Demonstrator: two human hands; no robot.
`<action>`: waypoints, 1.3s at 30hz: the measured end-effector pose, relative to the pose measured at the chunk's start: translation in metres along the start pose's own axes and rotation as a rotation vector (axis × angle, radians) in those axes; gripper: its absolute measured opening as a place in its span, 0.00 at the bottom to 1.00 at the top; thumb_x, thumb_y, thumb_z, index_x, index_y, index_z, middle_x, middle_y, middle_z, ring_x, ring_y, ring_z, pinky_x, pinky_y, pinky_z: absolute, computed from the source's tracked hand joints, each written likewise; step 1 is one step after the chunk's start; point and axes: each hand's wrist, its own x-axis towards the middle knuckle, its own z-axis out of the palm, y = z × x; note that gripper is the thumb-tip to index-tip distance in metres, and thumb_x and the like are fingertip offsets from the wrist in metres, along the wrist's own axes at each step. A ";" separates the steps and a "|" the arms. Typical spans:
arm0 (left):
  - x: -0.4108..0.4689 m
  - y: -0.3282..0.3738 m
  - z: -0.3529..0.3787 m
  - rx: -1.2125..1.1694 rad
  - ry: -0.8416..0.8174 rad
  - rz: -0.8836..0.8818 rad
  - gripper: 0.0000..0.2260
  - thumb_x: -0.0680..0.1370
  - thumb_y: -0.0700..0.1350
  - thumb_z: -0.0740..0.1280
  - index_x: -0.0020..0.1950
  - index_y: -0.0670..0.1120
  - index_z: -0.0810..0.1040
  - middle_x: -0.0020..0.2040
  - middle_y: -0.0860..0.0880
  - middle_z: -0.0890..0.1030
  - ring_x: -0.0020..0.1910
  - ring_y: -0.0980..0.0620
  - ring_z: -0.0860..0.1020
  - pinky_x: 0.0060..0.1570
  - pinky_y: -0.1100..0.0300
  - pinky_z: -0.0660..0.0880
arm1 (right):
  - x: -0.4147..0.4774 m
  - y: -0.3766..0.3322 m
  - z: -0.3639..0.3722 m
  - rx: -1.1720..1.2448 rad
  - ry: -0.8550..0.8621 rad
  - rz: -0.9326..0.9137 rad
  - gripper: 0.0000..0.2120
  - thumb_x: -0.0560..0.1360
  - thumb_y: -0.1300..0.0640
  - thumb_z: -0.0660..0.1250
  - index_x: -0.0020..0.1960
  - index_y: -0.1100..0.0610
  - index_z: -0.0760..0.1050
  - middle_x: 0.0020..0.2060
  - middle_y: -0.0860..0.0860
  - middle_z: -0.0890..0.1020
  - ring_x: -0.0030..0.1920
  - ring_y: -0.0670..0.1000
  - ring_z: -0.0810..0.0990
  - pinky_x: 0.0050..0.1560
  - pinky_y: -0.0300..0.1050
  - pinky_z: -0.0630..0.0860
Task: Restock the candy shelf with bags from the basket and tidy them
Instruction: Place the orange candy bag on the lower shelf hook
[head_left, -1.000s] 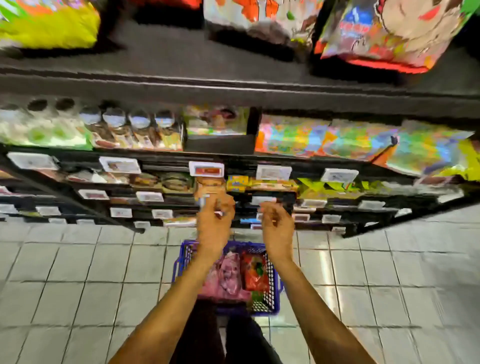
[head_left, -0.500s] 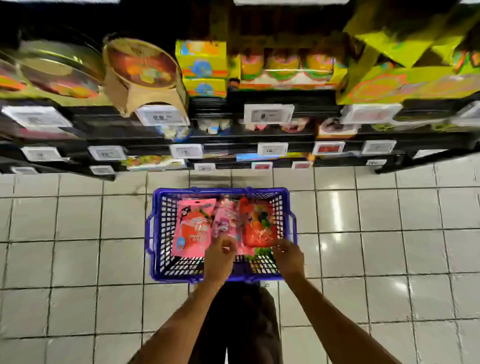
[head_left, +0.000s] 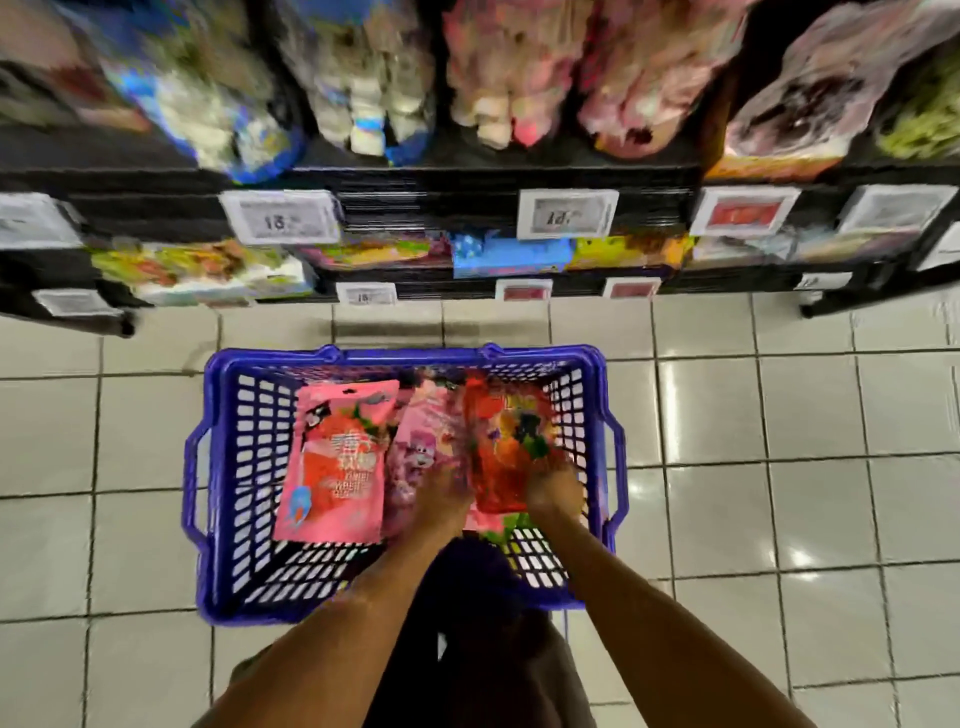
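Red candy bag (head_left: 511, 447) sits between both hands in the near right part of the blue basket (head_left: 405, 356), its near end raised a little above the bags beside it. Two bare forearms reach in from the near edge, over dark trousers (head_left: 483, 649). The right hand (head_left: 553, 491) has its fingers over the bag's near right corner and appears to pinch it, though motion blur smears the fingertips. The left hand (head_left: 441, 499) is against the bag's near left edge, partly over a purple-pink bag (head_left: 421, 441); whether its fingers are curled or straight I cannot tell. Left of that, a pink bag (head_left: 337, 462) with a red fruit print lies flat on the basket floor. The basket stands on the white tiled floor (head_left: 779, 415), just in front of the shelf (head_left: 441, 182). Farther off, the black shelf carries white and red price tags (head_left: 567, 213) on its front edges, with blurred packets of sweets above and below them.
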 end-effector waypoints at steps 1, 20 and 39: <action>0.003 0.000 0.006 -0.019 -0.040 0.008 0.13 0.77 0.35 0.66 0.62 0.36 0.76 0.59 0.37 0.80 0.54 0.45 0.79 0.53 0.58 0.74 | 0.002 -0.002 0.004 0.045 0.027 0.040 0.17 0.80 0.50 0.60 0.64 0.60 0.72 0.56 0.60 0.81 0.56 0.61 0.80 0.52 0.51 0.75; -0.095 -0.018 -0.064 -0.467 0.190 -0.244 0.10 0.79 0.39 0.66 0.59 0.39 0.81 0.58 0.38 0.81 0.54 0.46 0.80 0.59 0.57 0.73 | -0.119 -0.030 -0.039 0.528 -0.141 0.140 0.17 0.74 0.41 0.69 0.54 0.52 0.78 0.49 0.56 0.85 0.44 0.54 0.83 0.49 0.48 0.79; -0.452 0.263 -0.301 -0.882 0.188 0.579 0.24 0.75 0.31 0.65 0.65 0.53 0.70 0.53 0.53 0.83 0.45 0.58 0.83 0.43 0.62 0.80 | -0.442 -0.224 -0.341 0.876 -0.123 -0.768 0.13 0.76 0.60 0.70 0.57 0.46 0.77 0.52 0.45 0.83 0.49 0.36 0.80 0.53 0.31 0.74</action>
